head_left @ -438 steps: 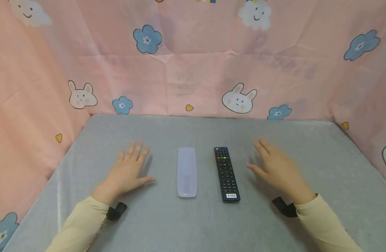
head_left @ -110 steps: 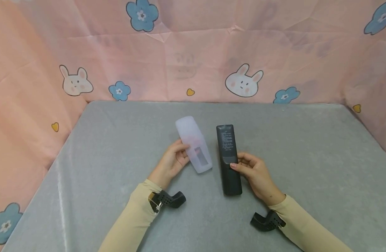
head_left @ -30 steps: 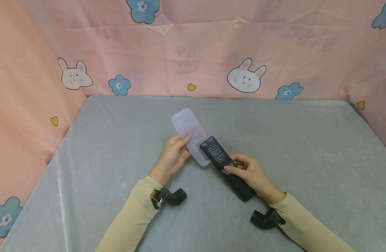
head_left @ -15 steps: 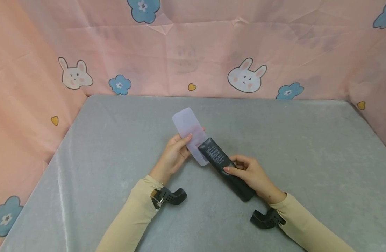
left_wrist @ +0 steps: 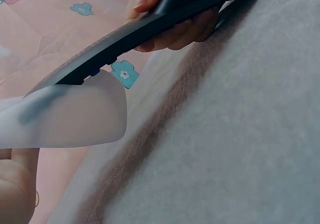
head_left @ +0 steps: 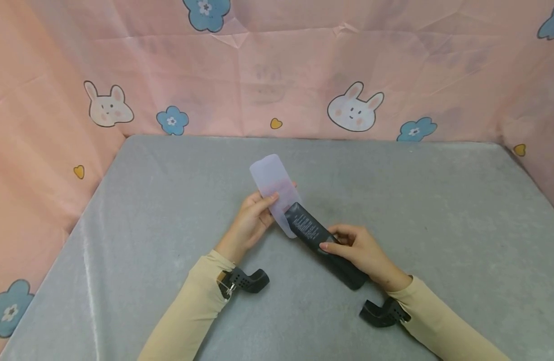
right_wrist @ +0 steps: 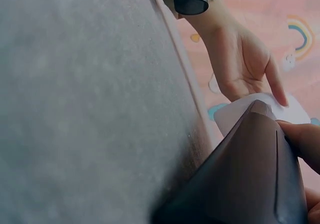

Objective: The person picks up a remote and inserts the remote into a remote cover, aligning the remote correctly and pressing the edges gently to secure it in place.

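My left hand (head_left: 249, 226) holds a translucent whitish remote-control cover (head_left: 269, 174), thumb on top and fingers beneath. Between thumb and fingers, my right hand (head_left: 366, 254) grips a black remote control (head_left: 310, 230), its printed back facing up and buttons facing down. The remote slants up and left to the cover's opening. From the left wrist, the tip of the remote (left_wrist: 115, 42) shows faintly through the wall of the cover (left_wrist: 80, 121), so it is a little way inside. The right wrist view has the remote (right_wrist: 245, 169) large in front, hiding part of the cover (right_wrist: 235, 115).
Both hands are above a grey cloth-covered table (head_left: 168, 175). A pink patterned curtain (head_left: 299, 65) hangs behind it and along both sides. Black wrist cameras sit on the left sleeve (head_left: 186, 301) and right sleeve (head_left: 444, 316).
Both things lay on the table at first, then were lifted apart and brought together. In the last second the cover shifted slightly right and the remote's tip went into its opening.
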Demonstrator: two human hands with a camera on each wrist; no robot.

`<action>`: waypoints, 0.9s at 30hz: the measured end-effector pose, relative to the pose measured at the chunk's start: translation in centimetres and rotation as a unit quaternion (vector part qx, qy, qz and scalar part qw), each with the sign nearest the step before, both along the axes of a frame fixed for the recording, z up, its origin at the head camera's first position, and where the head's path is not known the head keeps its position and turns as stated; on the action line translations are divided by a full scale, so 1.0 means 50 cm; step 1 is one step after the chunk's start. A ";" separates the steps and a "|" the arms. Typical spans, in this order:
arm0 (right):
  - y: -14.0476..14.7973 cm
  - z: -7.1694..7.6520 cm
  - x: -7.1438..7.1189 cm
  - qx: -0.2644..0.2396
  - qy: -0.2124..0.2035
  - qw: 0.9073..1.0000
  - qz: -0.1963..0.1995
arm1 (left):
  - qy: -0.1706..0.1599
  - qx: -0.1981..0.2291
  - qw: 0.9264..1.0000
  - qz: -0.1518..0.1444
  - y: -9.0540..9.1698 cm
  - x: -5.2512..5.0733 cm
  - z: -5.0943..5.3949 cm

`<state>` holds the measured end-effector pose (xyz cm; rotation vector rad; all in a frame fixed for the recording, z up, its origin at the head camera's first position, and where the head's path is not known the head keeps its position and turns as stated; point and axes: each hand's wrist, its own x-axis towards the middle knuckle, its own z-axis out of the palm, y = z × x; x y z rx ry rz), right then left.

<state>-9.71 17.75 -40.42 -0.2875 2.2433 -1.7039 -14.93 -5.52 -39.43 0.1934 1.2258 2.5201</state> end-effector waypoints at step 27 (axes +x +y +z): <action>0.018 0.007 -0.004 0.029 0.057 0.994 0.089 | 0.017 -0.084 0.995 -0.057 0.001 0.003 0.005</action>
